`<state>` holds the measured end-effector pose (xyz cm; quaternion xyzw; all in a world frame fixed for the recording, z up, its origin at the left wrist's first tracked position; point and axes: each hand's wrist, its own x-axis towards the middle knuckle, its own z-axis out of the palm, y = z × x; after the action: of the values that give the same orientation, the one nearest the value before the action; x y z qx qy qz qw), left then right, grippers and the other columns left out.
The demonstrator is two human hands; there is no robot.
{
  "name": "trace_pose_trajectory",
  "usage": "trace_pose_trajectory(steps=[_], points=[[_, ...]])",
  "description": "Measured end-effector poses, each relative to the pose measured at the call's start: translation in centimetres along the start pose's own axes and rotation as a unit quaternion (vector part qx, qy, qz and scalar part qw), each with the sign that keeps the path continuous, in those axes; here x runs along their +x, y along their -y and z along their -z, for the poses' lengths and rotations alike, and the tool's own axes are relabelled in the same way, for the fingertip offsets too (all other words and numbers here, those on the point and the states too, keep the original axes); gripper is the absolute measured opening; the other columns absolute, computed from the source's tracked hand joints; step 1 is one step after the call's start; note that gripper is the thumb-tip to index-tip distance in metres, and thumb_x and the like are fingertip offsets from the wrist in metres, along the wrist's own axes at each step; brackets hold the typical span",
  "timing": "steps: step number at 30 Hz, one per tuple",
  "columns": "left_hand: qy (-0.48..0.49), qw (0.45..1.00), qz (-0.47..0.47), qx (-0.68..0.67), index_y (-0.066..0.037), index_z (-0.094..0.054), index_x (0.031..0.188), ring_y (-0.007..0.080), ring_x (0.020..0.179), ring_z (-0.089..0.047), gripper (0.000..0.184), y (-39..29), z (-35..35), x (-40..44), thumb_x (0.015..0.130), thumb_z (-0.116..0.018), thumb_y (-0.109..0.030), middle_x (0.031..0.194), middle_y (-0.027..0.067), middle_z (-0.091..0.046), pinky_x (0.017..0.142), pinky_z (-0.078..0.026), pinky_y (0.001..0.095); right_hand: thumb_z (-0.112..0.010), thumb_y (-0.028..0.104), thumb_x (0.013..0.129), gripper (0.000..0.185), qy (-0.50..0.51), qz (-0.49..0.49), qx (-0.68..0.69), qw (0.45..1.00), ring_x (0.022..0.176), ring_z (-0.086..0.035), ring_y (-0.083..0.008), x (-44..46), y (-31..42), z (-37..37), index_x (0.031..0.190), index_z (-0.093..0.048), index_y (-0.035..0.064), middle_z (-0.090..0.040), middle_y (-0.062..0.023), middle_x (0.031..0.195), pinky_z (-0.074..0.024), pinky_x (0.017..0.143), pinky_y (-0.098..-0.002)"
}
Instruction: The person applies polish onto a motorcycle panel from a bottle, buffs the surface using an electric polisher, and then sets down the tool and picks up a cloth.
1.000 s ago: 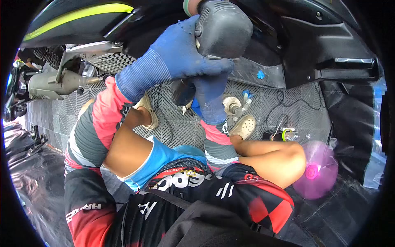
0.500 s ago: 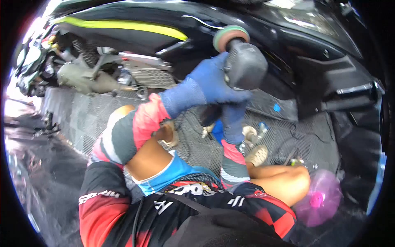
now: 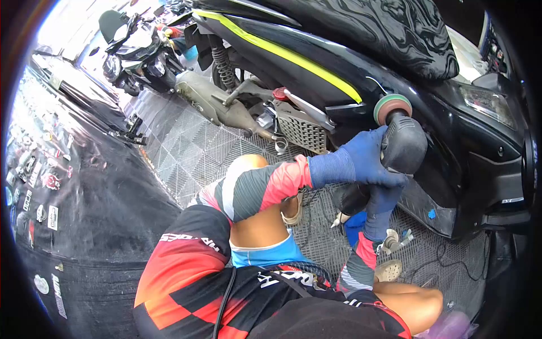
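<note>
Blue-gloved, the left hand (image 3: 364, 155) is curled over the polisher (image 3: 406, 144), holding its head; the right hand (image 3: 381, 203) sits just below, but with its fingers mostly hidden, I cannot tell its grip. The pad (image 3: 393, 107) is at the motorbike's (image 3: 350, 56) flank, beside the yellow stripe's (image 3: 305, 63) lower end.

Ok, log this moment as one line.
left hand: gripping polisher | right hand: gripping polisher, lower | pad: at motorcycle's black side panel, contact unclear
</note>
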<state>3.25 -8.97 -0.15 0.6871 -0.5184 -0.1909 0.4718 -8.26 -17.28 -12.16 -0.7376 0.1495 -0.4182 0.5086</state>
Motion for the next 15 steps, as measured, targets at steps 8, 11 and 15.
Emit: trace_pose_trajectory(steps=[8, 11, 15], points=[[0.053, 0.998, -0.014, 0.011, 0.001, -0.051, 0.134, 0.0292, 0.11, -0.068, 0.093, 1.0, -3.4, 2.3, 0.064, -0.09, -0.046, 0.12, 0.0194, -0.069, 0.101, -0.052, 0.0394, -0.076, 0.029, 0.078, 0.044, -0.037, -0.063, -0.039, 0.997, 0.089, -0.064, -0.0252, -1.0, -3.3, 1.5, 0.1, -0.066, -0.0075, -0.066, -0.0149, 0.098, -0.0514, 0.08, -0.0428], [0.08, 0.997, -0.014, 0.016, 0.001, -0.052, 0.133, 0.029, 0.108, -0.069, 0.093, 1.3, -4.6, 3.2, 0.063, -0.09, -0.046, 0.118, 0.0187, -0.07, 0.099, -0.053, 0.0393, -0.074, 0.026, 0.078, 0.044, -0.062, -0.047, -0.067, 0.995, 0.091, -0.063, -0.0252, -1.8, -5.5, 2.3, 0.104, -0.065, -0.0076, -0.065, -0.0146, 0.1, -0.0507, 0.083, -0.0433], [0.128, 0.991, 0.001, 0.036, 0.001, -0.053, 0.132, 0.0285, 0.107, -0.07, 0.092, 1.5, -5.9, 4.3, 0.062, -0.091, -0.046, 0.114, 0.0176, -0.071, 0.096, -0.054, 0.0391, -0.073, 0.033, 0.075, 0.038, -0.134, -0.003, -0.104, 0.985, 0.085, -0.069, -0.039, -2.0, -6.4, 2.3, 0.091, -0.072, -0.0012, -0.073, -0.0192, 0.091, -0.0507, 0.075, -0.0474]])
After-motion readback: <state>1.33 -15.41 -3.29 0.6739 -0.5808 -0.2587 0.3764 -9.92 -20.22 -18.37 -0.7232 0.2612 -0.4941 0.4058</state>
